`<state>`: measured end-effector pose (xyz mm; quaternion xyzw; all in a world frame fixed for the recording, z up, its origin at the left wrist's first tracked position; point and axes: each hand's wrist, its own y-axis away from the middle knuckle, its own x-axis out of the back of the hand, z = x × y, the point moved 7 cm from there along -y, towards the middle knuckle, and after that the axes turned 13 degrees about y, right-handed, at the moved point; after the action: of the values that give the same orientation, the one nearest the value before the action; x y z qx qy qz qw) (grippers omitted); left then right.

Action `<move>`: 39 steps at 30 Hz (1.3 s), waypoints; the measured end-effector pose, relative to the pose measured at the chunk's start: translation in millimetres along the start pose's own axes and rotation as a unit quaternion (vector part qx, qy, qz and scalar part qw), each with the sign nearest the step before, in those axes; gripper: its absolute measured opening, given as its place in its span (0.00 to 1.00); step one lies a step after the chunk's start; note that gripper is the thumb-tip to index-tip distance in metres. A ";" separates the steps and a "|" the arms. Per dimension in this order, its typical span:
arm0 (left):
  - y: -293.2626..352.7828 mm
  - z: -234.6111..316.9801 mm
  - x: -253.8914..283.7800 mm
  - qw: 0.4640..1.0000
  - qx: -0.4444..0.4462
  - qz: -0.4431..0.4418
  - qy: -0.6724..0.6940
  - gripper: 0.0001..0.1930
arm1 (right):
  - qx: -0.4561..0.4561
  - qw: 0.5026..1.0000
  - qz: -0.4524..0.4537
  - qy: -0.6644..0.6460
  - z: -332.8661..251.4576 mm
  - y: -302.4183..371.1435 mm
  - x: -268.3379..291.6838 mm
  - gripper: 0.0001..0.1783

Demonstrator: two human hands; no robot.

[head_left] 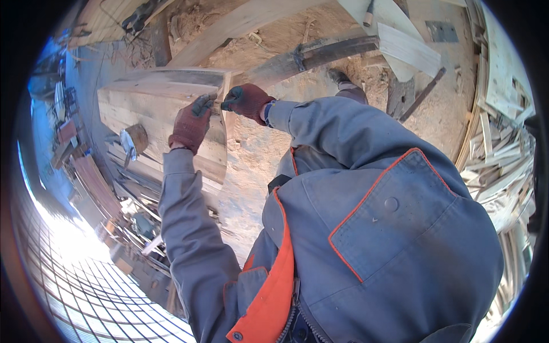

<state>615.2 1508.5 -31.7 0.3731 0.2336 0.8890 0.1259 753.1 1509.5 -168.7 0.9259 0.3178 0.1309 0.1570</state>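
Both my hands wear dark red work gloves with grey-green fingertips. Over the right end of a big built-up block of pale timber (163, 106), my left hand (193, 122) is closed, its fingertips pinched together at the upper edge. Close beside it, my right hand (246, 102) is also closed, its fingertips against a thin upright wooden edge (225, 86). Whatever small thing the fingers may hold is too small or hidden to make out. A round log piece (135, 139) stands out from the block's left side.
A dark curved beam (320, 55) and a long pale plank (240, 24) lie beyond my hands on sawdust-covered ground. Scrap wood is heaped at the right (494, 154). At left, more boards (94, 183) lie near a bright wire mesh (97, 291).
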 end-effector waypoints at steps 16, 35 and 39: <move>-20.1 -15.4 15.9 0.961 0.235 -0.097 0.112 0.15 | -0.094 0.963 0.033 -0.252 30.3 8.7 -5.6 0.14; -24.6 -30.5 17.8 0.963 0.211 -0.065 0.153 0.14 | -0.054 0.977 -0.062 -0.197 11.4 -6.6 -39.7 0.14; -26.4 -31.1 17.0 0.966 0.201 -0.059 0.153 0.13 | -0.139 0.932 -0.068 -0.327 15.4 6.7 -36.5 0.13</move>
<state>582.3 1528.0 -53.9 0.2360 0.4454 0.8613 0.0633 734.2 1478.3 -185.6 0.8624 0.2897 -0.1472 0.3882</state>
